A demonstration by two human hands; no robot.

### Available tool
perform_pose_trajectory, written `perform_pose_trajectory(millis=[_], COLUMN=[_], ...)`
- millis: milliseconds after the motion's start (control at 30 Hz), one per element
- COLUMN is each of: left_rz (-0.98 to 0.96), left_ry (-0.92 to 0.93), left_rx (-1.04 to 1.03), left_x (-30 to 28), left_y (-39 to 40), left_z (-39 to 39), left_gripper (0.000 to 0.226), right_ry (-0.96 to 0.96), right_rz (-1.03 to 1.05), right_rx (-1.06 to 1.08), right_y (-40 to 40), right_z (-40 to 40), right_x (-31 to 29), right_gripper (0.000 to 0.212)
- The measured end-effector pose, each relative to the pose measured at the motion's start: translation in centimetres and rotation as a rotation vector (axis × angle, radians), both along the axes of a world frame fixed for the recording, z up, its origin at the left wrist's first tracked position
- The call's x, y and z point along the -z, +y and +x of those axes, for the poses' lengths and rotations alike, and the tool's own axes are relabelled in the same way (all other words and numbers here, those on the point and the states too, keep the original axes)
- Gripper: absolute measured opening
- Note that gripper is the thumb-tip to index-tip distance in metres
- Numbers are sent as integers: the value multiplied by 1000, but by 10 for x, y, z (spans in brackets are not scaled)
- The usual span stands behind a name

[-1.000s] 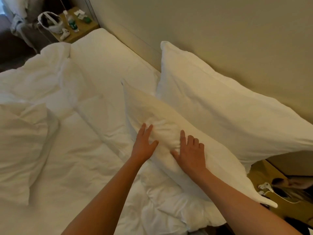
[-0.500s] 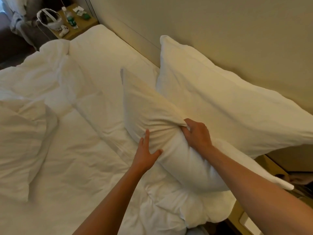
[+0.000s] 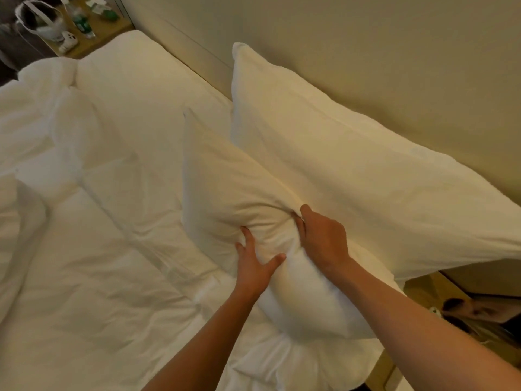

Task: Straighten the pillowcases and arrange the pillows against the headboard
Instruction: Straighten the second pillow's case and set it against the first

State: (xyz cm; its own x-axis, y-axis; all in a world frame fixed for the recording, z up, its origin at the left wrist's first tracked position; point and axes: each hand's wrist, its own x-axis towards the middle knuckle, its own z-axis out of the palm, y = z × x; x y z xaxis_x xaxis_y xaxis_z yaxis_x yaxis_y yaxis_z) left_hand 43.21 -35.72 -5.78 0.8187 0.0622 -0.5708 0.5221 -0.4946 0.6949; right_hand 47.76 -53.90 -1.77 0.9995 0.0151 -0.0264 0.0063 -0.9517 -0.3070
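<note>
Both hands work on the front pillow (image 3: 225,176) in the head view, the only view given. Left hand (image 3: 253,265) spreads its fingers and thumb and digs them into the pillow's near face, at about 7 o'clock of that pillow. Right hand (image 3: 324,239) has its fingers curled into a bunched fold of the pillowcase just right of the left hand, and creases fan out from that grip. Two pillows show: the front one stands tilted on the bed, and the back pillow (image 3: 352,165) leans flat against the headboard (image 3: 366,52) directly behind it, at 1 o'clock, the two touching along the front pillow's far side. One rumpled white duvet (image 3: 93,249) covers the bed from 8 to 11 o'clock, bunched up under the front pillow's near end. One nightstand (image 3: 98,29) sits at 11 o'clock, far off, carrying one white headset (image 3: 39,21), a bottle (image 3: 80,21) and a few small items too blurred to name. Dark clutter at 4 o'clock is partly hidden by the right forearm.
</note>
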Motion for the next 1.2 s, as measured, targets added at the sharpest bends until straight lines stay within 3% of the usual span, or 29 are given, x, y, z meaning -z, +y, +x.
perform_pose_trajectory(millis=[233,333,467,600,800,933,1033,1200], left_rz=[-27,-10,34,-19,-132,-105,-28,-94], left_ry=[-62,-62,20,2,22,-85,-177,-135], left_rx=[-8,45,94,147,116,-8,-10,29], left_x=[-8,-10,-5,-9,-28,-47,-63,-74], left_y=[-54,-43,-26,-7,21,51,65,39], left_z=[83,95,65,28,-23,-42,-44,-32], left_gripper=[127,128,128,118,113,125,140,140], right_ry=[-247,-194,-32,-38,98,82,49,-3], right_rz=[46,48,-6,-3,280,487,582,460], right_rx=[-22,-42,-27,11,-34,-117,-138,-80], right_y=[-53,-51,-35,-6,31,66,79,36], right_z=[81,89,56,20,-1,-18,-21,5], right_x=[-24,-26,-11,-11,-35,-59,-78,-92], right_gripper=[29,31,39,40,19,16,28,20])
